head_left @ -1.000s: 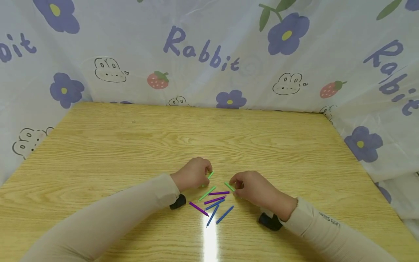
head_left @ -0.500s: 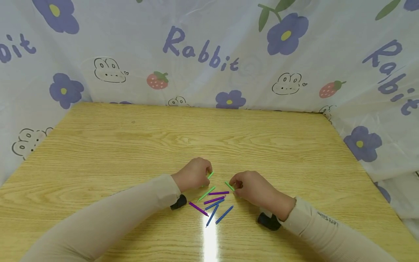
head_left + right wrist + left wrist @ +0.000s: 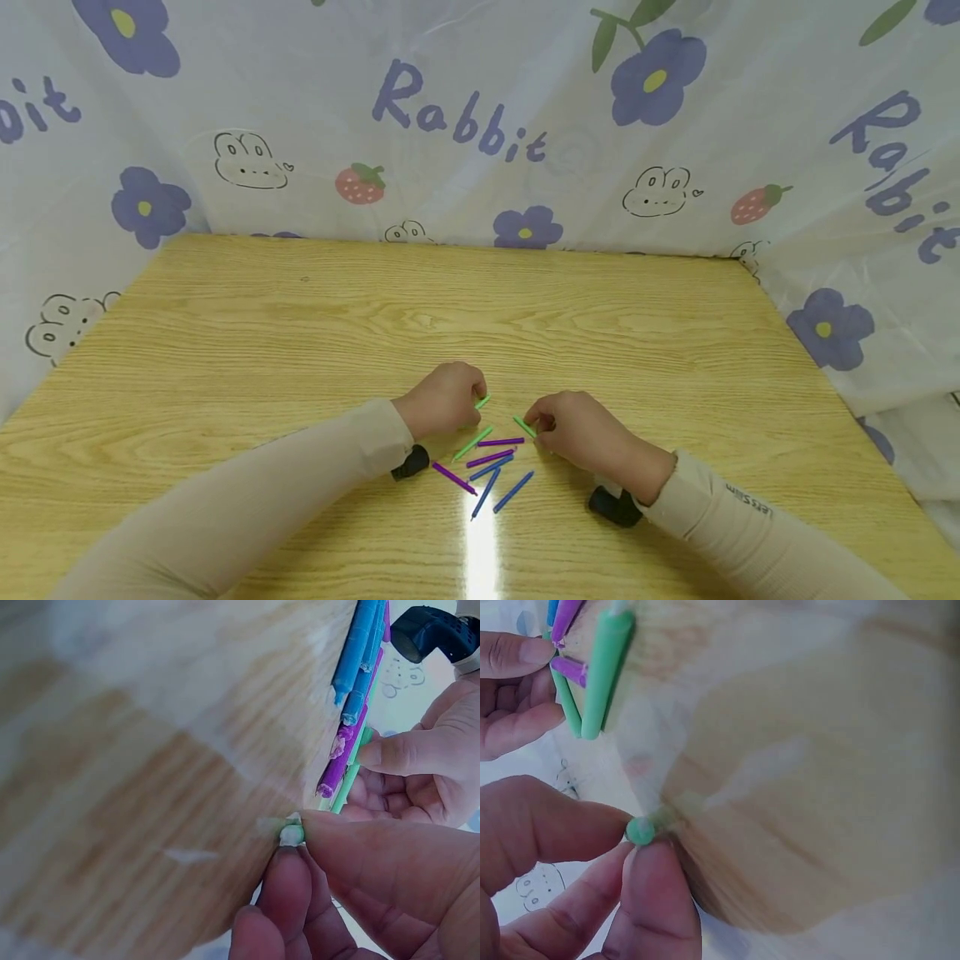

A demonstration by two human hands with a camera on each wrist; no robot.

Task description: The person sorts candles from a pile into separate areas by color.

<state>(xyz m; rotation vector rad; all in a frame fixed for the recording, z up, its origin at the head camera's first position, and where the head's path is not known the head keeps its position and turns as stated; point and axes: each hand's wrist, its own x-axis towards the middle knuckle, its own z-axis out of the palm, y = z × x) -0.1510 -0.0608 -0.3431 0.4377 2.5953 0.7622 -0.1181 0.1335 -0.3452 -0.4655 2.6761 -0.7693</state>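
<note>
In the head view my left hand (image 3: 446, 402) pinches a thin green candle (image 3: 482, 402) between thumb and fingers, just above the wooden table. The left wrist view shows the round end of that candle (image 3: 640, 831) between the fingertips. Across from it, my right hand (image 3: 581, 427) pinches another green candle (image 3: 524, 426), whose pale end (image 3: 292, 835) shows in the right wrist view. Between and in front of the hands lie a third green candle (image 3: 472, 443), purple candles (image 3: 454, 478) and blue candles (image 3: 513, 492), some touching or crossing. Fingers hide much of both held candles.
The wooden table (image 3: 420, 321) runs back to a white curtain (image 3: 465, 196) printed with flowers, rabbits and strawberries. Black wrist cameras (image 3: 617, 507) hang under both wrists. Light reflects off the table (image 3: 482, 550) near its front.
The green candle in my left hand has tilted slightly, and its lower end no longer shows below the fingers. Both hands stay almost in place, and the loose candles lie as before.
</note>
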